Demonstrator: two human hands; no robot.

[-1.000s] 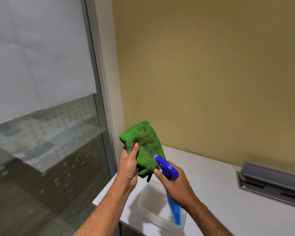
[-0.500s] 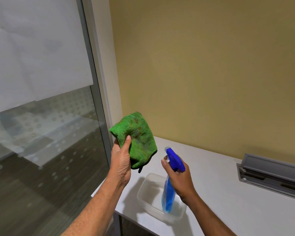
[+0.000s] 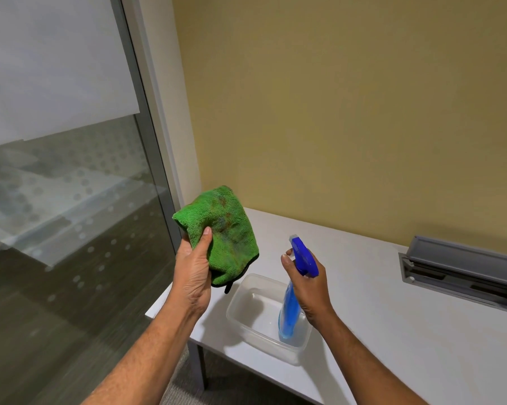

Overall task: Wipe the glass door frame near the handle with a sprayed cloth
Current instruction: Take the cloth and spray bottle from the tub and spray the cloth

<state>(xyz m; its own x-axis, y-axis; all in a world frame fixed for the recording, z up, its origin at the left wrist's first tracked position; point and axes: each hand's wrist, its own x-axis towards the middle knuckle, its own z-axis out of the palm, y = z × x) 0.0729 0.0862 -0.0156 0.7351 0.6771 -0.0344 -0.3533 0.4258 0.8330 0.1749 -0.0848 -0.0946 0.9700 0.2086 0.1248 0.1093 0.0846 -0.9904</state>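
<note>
The left hand [image 3: 192, 276] clamps the green cloth [image 3: 221, 232]; the right hand [image 3: 310, 283] grips the spray bottle [image 3: 293, 293] over the near tub [image 3: 246, 314]. Its nozzle stands apart from the cloth, so spray could miss onto the glass door [image 3: 71, 200] at left.

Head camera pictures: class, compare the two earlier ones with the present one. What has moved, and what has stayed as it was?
The right hand has drawn the spray bottle back from the green cloth, so the nozzle, once against the cloth, now stands apart from it. The left hand has lifted the cloth slightly. Both grips are unchanged, and the clear container remains on the white table.
</note>
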